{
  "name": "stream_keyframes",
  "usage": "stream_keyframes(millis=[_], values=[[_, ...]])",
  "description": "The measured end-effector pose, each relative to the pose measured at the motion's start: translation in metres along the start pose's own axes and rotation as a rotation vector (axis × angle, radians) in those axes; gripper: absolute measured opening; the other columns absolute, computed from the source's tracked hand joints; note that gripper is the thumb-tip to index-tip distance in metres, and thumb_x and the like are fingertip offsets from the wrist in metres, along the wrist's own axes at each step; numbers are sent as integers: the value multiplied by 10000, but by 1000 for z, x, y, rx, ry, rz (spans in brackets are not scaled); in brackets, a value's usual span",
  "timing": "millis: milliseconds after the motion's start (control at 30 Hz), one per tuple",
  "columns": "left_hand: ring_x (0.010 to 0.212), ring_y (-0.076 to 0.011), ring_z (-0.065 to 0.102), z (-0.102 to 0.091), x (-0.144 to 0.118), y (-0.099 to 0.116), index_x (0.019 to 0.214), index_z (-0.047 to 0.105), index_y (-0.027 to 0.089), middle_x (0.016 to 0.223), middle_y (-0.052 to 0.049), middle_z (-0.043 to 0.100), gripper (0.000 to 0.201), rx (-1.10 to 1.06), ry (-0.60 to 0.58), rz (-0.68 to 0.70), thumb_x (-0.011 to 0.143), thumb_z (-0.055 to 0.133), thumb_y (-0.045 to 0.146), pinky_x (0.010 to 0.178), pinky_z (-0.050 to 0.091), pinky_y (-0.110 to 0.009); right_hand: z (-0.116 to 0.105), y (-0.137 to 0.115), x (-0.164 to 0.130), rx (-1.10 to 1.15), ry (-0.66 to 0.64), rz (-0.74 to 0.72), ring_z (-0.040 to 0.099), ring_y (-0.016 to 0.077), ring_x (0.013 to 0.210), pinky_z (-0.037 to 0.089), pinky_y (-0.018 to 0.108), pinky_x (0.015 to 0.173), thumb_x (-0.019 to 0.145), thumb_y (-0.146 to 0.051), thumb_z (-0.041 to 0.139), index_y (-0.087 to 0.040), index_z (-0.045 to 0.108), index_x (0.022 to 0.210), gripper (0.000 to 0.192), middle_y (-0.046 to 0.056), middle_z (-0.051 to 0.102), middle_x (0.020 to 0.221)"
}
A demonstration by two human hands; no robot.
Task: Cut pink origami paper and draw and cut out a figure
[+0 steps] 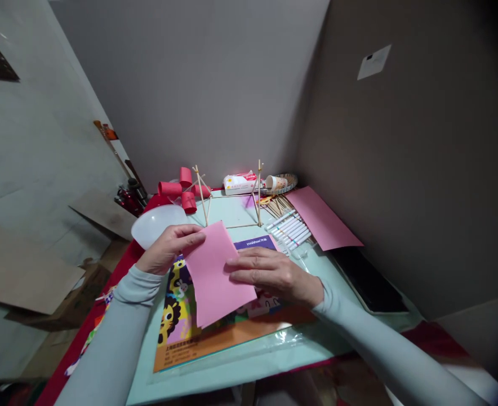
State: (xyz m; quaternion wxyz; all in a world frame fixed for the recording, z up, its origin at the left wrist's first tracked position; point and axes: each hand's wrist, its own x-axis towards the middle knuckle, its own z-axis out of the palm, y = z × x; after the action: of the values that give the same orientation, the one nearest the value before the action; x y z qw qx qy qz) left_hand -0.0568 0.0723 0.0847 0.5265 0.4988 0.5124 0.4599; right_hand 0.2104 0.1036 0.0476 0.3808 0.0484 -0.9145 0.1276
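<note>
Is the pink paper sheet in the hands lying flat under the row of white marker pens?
No, the pink paper sheet sits apart from the white marker pens.

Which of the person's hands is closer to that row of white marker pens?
Right. The right hand lies flat on the pink paper, just below the marker pens. The left hand pinches the paper's far edge, well off to their left.

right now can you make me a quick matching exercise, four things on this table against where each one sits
Things:
1. pink sheet
2. white markers
3. red paper rolls
4. black tablet

Places:
a. far left, behind the white balloon
b. right edge of the table, near the wall
c. between the left hand and right hand
d. in a row beside the larger pink paper

Pairs: 1-c, 2-d, 3-a, 4-b
</note>
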Motion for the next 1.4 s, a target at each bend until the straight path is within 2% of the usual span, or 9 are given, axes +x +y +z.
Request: stream_keyframes(millis=[167,333,400,500,633,767,1067,1267,1400], values=[[573,-104,537,-1,13,-14,710,710,127,640,5,639,356,-10,121,29,604,901,408,518,389,-193,9,23,-2,68,-87,119,586,191,1271,510,422,1061,966,-65,501,-132,671,1195,294,154,676,1316],[586,-131,589,6,18,-31,790,693,142,683,-5,675,438,-94,220,13,571,899,461,570,461,-237,13,27,-3,291,239,524,689,158,1117,550,369,976,1003,-124,402,-198,588,1337,389,131,654,1348],[587,-131,589,11,20,-35,796,687,143,679,-2,668,453,-107,248,18,565,898,469,573,464,-240,11,24,-3,391,268,728,684,174,1115,541,376,971,1032,-250,424,-202,489,1433,409,129,658,1336],[617,-139,595,16,21,-39,819,690,150,703,-3,670,456,-96,277,50,588,878,495,605,478,-254,12,20,-4,478,202,943,687,202,1001,540,349,883,988,-415,544,-163,492,1410,495,85,746,1071],[663,-163,597,15,21,-43,836,720,152,749,-20,688,429,-4,265,86,639,841,513,623,467,-267,23,22,-8,432,107,943,641,162,737,490,256,641,982,-448,533,-153,651,1109,342,25,680,828],[759,-185,595,11,18,-35,865,756,159,853,-42,713,393,142,216,133,663,832,488,674,454,-264,28,22,-10,413,48,913,542,117,557,385,228,506,994,-461,504,-153,656,885,360,-14,582,671],[726,-160,521,15,11,-19,705,715,162,725,-17,643,321,262,267,203,647,819,461,657,409,-244,19,9,-5,393,-52,830,470,88,551,316,216,507,987,-381,541,-151,619,753,337,-38,517,606],[703,-166,535,15,15,-24,690,696,161,710,-20,644,313,274,306,216,627,808,447,649,426,-259,22,12,-10,782,-51,1004,662,137,529,456,202,448,967,-513,544,-156,637,963,369,-10,646,678],[672,-142,495,13,16,-26,671,672,159,667,5,597,300,325,285,222,674,778,440,629,386,-241,25,15,-13,862,-27,1041,672,123,527,494,189,448,948,-501,586,-143,652,994,367,-8,654,698]])
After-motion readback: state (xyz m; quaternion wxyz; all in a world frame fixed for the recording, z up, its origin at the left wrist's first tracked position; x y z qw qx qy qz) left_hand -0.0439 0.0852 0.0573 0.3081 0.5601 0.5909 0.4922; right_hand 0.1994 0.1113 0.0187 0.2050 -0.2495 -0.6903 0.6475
